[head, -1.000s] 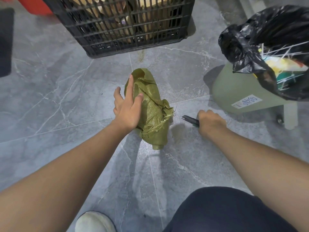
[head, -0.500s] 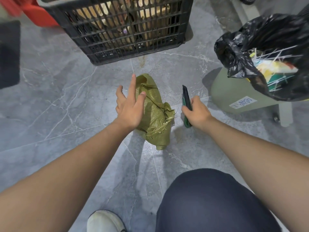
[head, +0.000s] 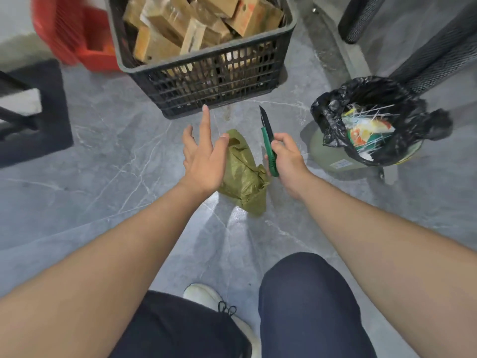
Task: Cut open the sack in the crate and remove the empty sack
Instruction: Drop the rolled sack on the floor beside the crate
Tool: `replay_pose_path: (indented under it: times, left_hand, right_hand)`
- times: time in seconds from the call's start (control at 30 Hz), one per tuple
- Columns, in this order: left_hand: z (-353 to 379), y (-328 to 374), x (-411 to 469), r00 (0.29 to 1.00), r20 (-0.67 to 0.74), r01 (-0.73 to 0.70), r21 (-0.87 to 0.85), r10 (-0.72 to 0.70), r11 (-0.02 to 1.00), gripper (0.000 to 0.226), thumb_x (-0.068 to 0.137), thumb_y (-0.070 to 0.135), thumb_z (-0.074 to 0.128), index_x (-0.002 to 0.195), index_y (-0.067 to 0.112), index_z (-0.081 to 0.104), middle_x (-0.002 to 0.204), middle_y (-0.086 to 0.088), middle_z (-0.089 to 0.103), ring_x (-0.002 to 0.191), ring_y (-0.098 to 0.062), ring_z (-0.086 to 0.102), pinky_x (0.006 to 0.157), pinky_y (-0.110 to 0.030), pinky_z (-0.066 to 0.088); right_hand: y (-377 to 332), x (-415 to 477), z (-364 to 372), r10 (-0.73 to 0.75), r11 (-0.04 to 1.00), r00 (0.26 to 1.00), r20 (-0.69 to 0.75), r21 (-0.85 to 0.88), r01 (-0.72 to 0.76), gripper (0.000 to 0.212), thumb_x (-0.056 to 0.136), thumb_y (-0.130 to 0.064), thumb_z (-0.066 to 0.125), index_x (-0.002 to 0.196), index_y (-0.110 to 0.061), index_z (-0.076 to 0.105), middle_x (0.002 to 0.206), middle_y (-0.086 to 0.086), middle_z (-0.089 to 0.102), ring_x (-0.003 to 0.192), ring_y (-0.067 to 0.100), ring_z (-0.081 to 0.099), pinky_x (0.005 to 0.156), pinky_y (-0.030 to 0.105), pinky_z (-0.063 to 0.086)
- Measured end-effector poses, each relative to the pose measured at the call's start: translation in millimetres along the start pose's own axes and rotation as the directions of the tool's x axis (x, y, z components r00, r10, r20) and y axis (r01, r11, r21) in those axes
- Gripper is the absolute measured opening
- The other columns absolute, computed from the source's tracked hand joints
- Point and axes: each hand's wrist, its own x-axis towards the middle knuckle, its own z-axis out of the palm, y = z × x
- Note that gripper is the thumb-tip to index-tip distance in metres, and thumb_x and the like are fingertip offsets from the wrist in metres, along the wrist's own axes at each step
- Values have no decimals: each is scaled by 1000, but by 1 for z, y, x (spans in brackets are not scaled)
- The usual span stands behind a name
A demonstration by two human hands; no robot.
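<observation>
A crumpled olive-green woven sack [head: 241,174] lies on the grey floor in front of the black plastic crate [head: 214,81], which holds several brown cardboard packets [head: 185,24]. My left hand [head: 204,156] hovers just left of the sack, above it, with fingers spread and nothing in it. My right hand [head: 287,158] grips a green-handled utility knife [head: 268,140] to the right of the sack, blade pointing up and away toward the crate.
A bin lined with a black bag [head: 371,125] full of rubbish stands at the right. A red plastic item [head: 74,37] sits left of the crate. A dark stool frame [head: 33,112] is at the far left. My knees and a white shoe [head: 206,295] are below.
My left hand lifted off the sack and opened. My right hand picked the knife up from the floor and raised it, blade up. The view tilted up, showing the crate's contents.
</observation>
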Motion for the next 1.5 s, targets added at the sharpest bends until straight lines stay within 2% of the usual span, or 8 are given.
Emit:
replay_pose_path:
  times: [0.17, 0.27, 0.43, 0.73, 0.87, 1.13, 1.33, 1.5]
  left_hand:
    - [-72, 70, -40, 1000, -13, -20, -53, 19, 998, 71, 93, 62, 32, 155, 60, -4, 169, -10, 0, 154, -36, 19, 123, -59, 19]
    - [-116, 119, -67, 999, -36, -40, -98, 37, 994, 68, 104, 47, 37, 161, 50, 0, 169, -12, 0, 158, -26, 7, 125, -52, 14]
    - [-186, 205, -105, 996, -59, -77, -143, 70, 987, 75, 95, 54, 35, 163, 45, 3, 166, -11, 8, 155, -28, 13, 124, -43, 11]
    - [-270, 315, -146, 992, -64, -120, -170, 111, 978, 81, 88, 60, 34, 162, 47, 4, 162, -7, 17, 150, -31, 19, 125, -53, 13]
    - [-283, 351, -154, 992, -57, -120, -155, 112, 981, 81, 88, 60, 34, 163, 45, 5, 162, -6, 18, 151, -30, 18, 125, -51, 13]
    - [-266, 423, -140, 994, 23, -104, -113, 107, 988, 81, 88, 65, 32, 161, 49, 3, 164, 0, 18, 153, -24, 15, 123, -49, 14]
    - [-230, 464, -96, 993, 70, -86, -131, 96, 988, 74, 89, 74, 30, 156, 60, 0, 170, 5, 8, 158, -19, 7, 126, -51, 9]
    - [-193, 495, -56, 992, 112, -43, -136, 59, 990, 65, 99, 68, 29, 157, 59, 2, 172, 7, 2, 159, -15, 3, 127, -52, 6]
  right_hand:
    - [-90, -77, 12, -66, 997, 998, -13, 25, 67, 32, 106, -8, 43, 133, -13, 58, 92, -2, 59, 72, 8, 57, 54, 14, 46]
    - [-155, -122, 20, -66, 995, 998, -1, 74, 66, 39, 104, -1, 41, 137, -14, 57, 94, -1, 61, 70, 8, 58, 57, 18, 47]
    - [-259, -192, 31, -141, 990, 987, 80, -5, 142, 51, 100, 5, 34, 145, -12, 50, 129, 15, 62, 91, 16, 58, 69, 27, 46]
    - [-386, -281, 27, -224, 972, 971, 87, -51, 229, 57, 95, 7, 32, 145, -13, 51, 133, 9, 63, 114, 17, 59, 82, 24, 46]
    - [-424, -300, 14, -201, 979, 978, 56, -26, 202, 55, 101, 2, 33, 152, -19, 40, 124, 1, 61, 108, 10, 61, 90, 27, 51]
    - [-483, -269, -47, -270, 957, 963, 9, -110, 269, 46, 103, -14, 55, 146, -26, 48, 133, 3, 61, 121, 18, 60, 106, 44, 49]
    - [-523, -203, -113, -282, 944, 956, -87, -203, 260, 46, 103, -11, 56, 147, -23, 49, 140, 0, 54, 122, 13, 51, 101, 32, 48]
    - [-540, -147, -153, -269, 940, 953, -141, -256, 227, 43, 103, -11, 55, 143, -22, 50, 135, 2, 57, 123, 26, 58, 104, 48, 50]
